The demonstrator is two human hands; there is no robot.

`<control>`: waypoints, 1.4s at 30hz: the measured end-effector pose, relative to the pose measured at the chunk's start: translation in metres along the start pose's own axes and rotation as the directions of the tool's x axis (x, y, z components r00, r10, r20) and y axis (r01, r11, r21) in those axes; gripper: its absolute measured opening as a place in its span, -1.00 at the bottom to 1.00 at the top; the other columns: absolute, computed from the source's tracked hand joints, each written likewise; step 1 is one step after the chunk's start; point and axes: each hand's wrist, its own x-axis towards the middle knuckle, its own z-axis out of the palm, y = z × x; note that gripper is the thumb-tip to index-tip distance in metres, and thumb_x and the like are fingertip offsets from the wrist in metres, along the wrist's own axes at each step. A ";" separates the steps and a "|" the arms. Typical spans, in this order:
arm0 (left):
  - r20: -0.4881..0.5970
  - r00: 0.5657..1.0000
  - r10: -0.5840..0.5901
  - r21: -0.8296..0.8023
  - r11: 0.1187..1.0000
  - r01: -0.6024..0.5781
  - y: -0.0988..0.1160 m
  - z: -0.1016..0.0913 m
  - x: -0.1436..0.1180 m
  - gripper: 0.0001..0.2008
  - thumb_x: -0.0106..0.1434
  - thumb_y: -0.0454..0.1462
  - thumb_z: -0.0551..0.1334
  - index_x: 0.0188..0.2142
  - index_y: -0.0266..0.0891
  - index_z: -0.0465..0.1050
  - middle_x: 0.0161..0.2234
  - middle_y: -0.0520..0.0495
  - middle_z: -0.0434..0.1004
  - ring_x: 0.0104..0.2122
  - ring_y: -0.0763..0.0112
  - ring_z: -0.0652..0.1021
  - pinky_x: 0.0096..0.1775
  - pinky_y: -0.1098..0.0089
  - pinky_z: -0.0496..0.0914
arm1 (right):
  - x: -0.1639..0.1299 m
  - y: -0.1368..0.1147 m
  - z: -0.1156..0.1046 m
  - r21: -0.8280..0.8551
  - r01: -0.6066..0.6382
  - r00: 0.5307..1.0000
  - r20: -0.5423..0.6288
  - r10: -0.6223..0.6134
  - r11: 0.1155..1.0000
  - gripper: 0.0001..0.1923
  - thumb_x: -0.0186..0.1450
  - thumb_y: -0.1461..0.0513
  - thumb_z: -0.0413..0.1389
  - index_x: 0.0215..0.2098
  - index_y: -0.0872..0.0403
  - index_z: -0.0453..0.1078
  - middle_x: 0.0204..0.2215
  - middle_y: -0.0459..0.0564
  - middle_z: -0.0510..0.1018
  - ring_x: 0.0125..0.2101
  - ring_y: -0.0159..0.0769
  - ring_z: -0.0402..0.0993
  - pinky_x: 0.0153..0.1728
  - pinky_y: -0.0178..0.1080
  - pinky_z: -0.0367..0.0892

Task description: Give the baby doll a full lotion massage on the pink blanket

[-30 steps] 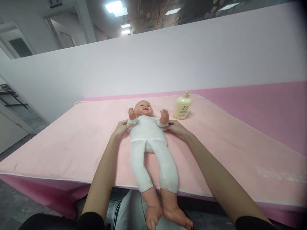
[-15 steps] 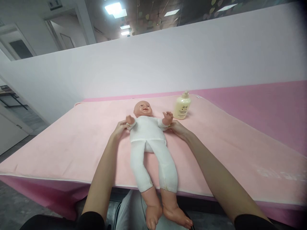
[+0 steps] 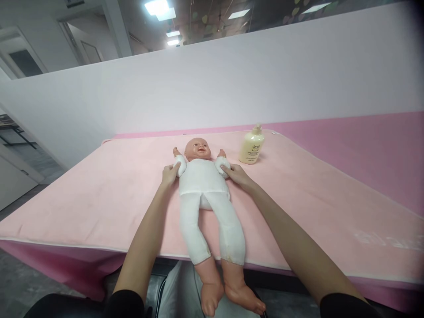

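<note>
doll (image 3: 204,176): white cloth body, smooth bald head, bare feet
position: face-up on pink towel (image 3: 115,190), feet past near edge
left hand (image 3: 170,173): partly curled, grasping one upper arm
right hand (image 3: 237,174): partly curled, thumb over other arm, grasping

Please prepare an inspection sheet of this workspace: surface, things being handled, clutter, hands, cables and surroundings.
Surface: pale pink cloth with white edging, over a deeper pink cover; faint lettering at right, not readable.
Things being handled: doll in white, lying on its back, feet past the cloth's near edge.
Clutter: yellowish bottle, upright on the cloth, beyond the right hand.
Hands: left hand and right hand each grip one of the doll's upper arms.
Cables: nothing seen.
Surroundings: white low wall behind, ceiling lights above it, grey floor at lower left.
</note>
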 end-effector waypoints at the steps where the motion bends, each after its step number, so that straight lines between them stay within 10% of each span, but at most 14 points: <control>1: -0.001 1.000 0.006 -0.004 1.000 -0.006 0.000 0.000 0.000 -0.56 0.00 0.07 0.33 -0.55 -0.29 0.38 -0.60 0.00 0.38 -0.53 0.44 0.39 -0.47 0.42 0.23 | 0.000 0.001 0.000 0.008 -0.001 1.000 0.003 0.001 1.000 -0.53 0.12 -0.08 0.19 -0.25 0.16 0.48 -0.20 0.08 0.59 -0.22 -0.23 0.49 -0.21 -0.27 0.37; 15: 0.343 0.937 0.073 -0.095 0.995 -0.042 0.017 -0.014 -0.013 -0.63 -0.10 -0.24 0.42 -0.24 -0.29 0.56 -0.28 -0.12 0.58 -0.32 0.35 0.51 -0.25 0.38 0.34 | -0.017 -0.017 -0.014 0.190 -0.079 0.981 0.187 0.043 0.979 -0.60 -0.12 0.14 0.37 -0.30 0.11 0.55 -0.27 0.02 0.60 -0.23 -0.22 0.48 -0.07 -0.17 0.35; 23: 0.277 0.961 0.028 -0.118 0.993 0.005 0.018 -0.017 -0.019 -0.85 -0.21 -0.39 0.20 -0.57 -0.28 0.52 -0.19 -0.12 0.57 -0.15 0.25 0.52 -0.06 0.32 0.36 | -0.012 -0.008 -0.014 0.199 0.082 0.984 0.140 -0.111 0.977 -0.86 -0.16 0.27 0.18 -0.58 0.07 0.54 -0.26 -0.03 0.55 -0.20 -0.26 0.43 -0.09 -0.23 0.32; 35: 0.362 0.932 0.028 -0.156 0.987 0.030 0.017 -0.014 -0.008 -0.66 0.01 -0.11 0.32 -0.25 -0.25 0.54 -0.24 -0.10 0.56 -0.28 0.34 0.48 -0.26 0.42 0.29 | -0.011 -0.011 -0.013 0.341 -0.091 0.968 0.252 0.002 0.936 -0.65 -0.01 0.13 0.28 -0.25 0.08 0.51 -0.20 0.02 0.59 -0.17 -0.20 0.49 -0.08 -0.19 0.37; 42: 0.188 0.982 -0.034 -0.112 0.992 0.056 0.010 -0.003 -0.007 -0.55 0.00 0.05 0.35 -0.38 -0.32 0.52 -0.43 -0.11 0.52 -0.42 0.36 0.46 -0.34 0.37 0.29 | -0.006 -0.006 -0.001 0.215 -0.108 0.994 0.037 0.102 0.971 -0.56 0.09 -0.06 0.24 -0.28 0.12 0.50 -0.22 0.05 0.59 -0.20 -0.24 0.50 -0.14 -0.26 0.38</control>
